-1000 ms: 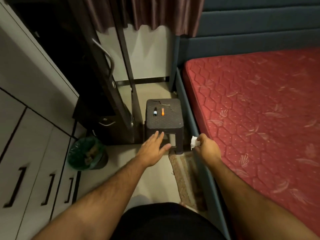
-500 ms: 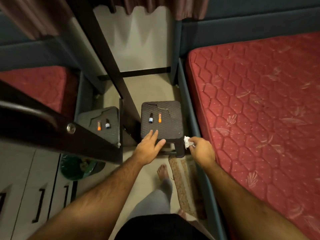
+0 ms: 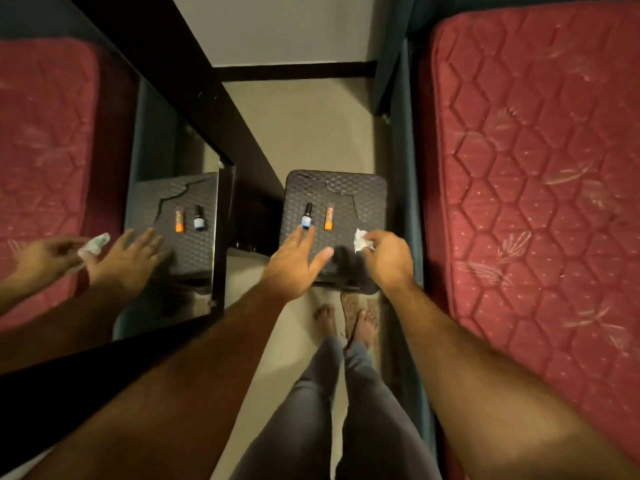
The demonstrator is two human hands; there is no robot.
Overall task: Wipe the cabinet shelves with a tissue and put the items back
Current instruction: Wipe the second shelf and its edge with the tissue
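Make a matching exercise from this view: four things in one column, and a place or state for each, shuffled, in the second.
Column one:
1. blue bottle
2. orange tube
3. tissue
4. left hand

Column two:
A. pinched in the right hand
B. open, fingers spread, reaching over the stool
C. lying on the stool, the item nearer the bed
D. lying on the stool, the item nearer the mirrored door

Pairs: 1-D, 2-C, 3-A, 4-B
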